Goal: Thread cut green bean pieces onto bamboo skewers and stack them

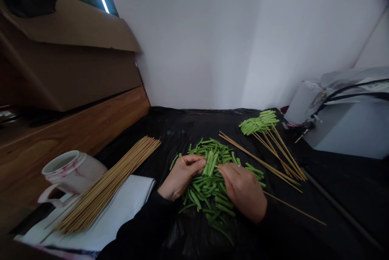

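Three or so green bean pieces (210, 163) sit side by side on a skewer (294, 208) above the loose beans (197, 197). The left hand (184, 175) pinches near its tip, the right hand (241, 189) clamps it behind them, presumably for steadiness. Threaded skewers (258, 123) lie beyond, heads together, perhaps to save room; the spare bundle (114, 185) leans by a mug (85, 172), within reach.

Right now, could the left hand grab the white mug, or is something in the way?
Probably not straight away: the left hand seems busy pinching green bean pieces, and the bundle of bamboo skewers lies between it and the white mug. Reaching over the bundle looks possible, though.
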A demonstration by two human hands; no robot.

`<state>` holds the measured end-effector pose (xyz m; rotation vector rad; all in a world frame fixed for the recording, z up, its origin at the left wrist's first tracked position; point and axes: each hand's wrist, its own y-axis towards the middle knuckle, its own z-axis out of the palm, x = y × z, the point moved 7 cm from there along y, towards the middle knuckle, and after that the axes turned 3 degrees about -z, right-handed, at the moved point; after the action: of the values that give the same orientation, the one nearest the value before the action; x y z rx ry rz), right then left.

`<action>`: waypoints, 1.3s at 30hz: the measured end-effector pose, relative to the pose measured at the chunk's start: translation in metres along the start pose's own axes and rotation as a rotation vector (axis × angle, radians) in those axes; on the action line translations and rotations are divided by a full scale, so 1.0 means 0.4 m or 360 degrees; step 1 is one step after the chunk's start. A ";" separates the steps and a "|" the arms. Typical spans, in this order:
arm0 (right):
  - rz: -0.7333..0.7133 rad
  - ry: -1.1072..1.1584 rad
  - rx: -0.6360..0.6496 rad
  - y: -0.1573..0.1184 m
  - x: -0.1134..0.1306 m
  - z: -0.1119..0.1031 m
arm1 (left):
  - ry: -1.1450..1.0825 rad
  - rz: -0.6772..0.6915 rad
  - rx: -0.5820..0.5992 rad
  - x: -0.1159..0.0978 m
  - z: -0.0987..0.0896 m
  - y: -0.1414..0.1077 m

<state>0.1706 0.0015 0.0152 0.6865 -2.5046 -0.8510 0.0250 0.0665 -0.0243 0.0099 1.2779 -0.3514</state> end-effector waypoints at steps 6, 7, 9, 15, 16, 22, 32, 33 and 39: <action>0.0010 0.0028 0.0049 0.006 0.002 0.004 | 0.0100 0.0078 -0.0029 -0.004 -0.001 0.002; 0.0009 0.0020 0.0051 0.006 0.001 0.003 | 0.0124 0.0090 -0.0035 -0.006 -0.003 0.003; 0.0010 -0.0025 0.0033 0.008 -0.005 -0.002 | 0.0198 0.0114 -0.0037 -0.015 -0.009 0.003; -0.0001 -0.0229 -0.0043 0.010 -0.032 -0.020 | 0.0795 0.0171 0.0016 -0.048 -0.037 0.003; 0.0003 -0.0252 -0.0042 0.011 -0.036 -0.021 | 0.0924 0.0152 0.0057 -0.047 -0.042 0.003; 0.0010 -0.0311 -0.0042 0.012 -0.043 -0.025 | 0.1342 0.0012 0.0312 -0.031 -0.069 -0.007; 0.0017 -0.0312 -0.0036 0.013 -0.037 -0.024 | 0.1500 0.0124 0.0354 -0.051 -0.068 -0.019; 0.0017 -0.0305 -0.0031 0.013 -0.038 -0.023 | 0.1519 0.0136 0.0364 -0.052 -0.063 -0.021; 0.0029 -0.0294 -0.0023 0.009 -0.046 -0.020 | 0.1373 0.0186 0.0313 -0.068 -0.045 -0.022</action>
<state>0.1882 0.0110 0.0195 0.6041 -2.6599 -0.9654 -0.0009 0.0687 -0.0026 0.4422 2.0761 -0.3850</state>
